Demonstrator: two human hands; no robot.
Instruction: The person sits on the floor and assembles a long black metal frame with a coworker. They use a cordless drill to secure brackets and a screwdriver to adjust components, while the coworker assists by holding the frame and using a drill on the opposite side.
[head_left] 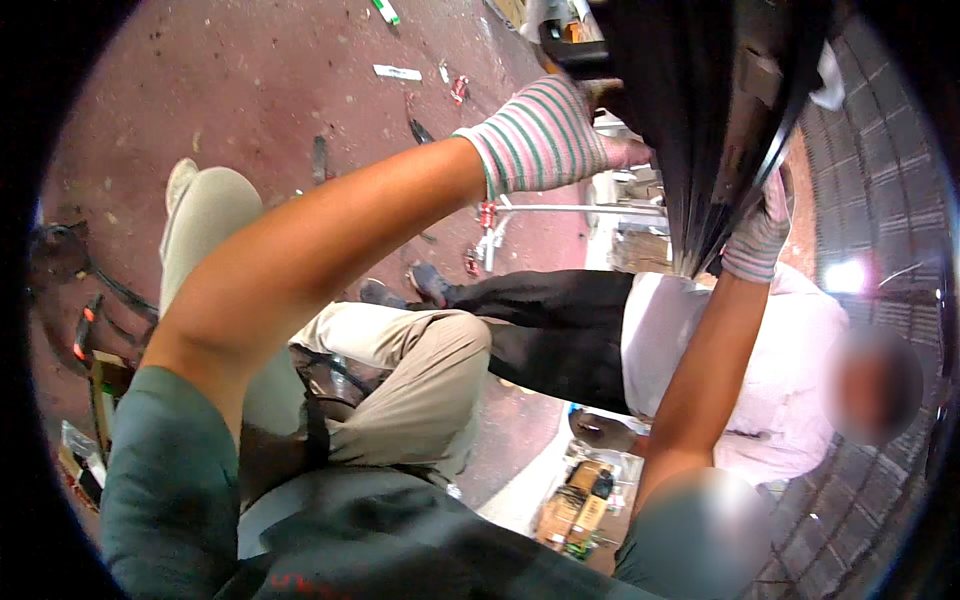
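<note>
A long black ribbed part (700, 120), its kind unclear, comes down from the top edge at the right and narrows toward its lower end. My left hand (545, 138), in a white glove with green and pink stripes, holds its left side. The thumb points toward the black surface, while the other fingers are partly hidden by dark pieces at the edge. On the opposite side, my right hand (758, 238), in a similar striped glove, grips the edge near the narrow end. Its fingertips are mostly hidden behind the part.
Another person in a white shirt (790, 350) and dark trousers (560, 310) is close on the right. Several scraps, including a white strip (397, 73), litter the reddish floor (260, 70). Cables and an orange-black tool (88, 325) lie far left; packages (578, 505) sit below.
</note>
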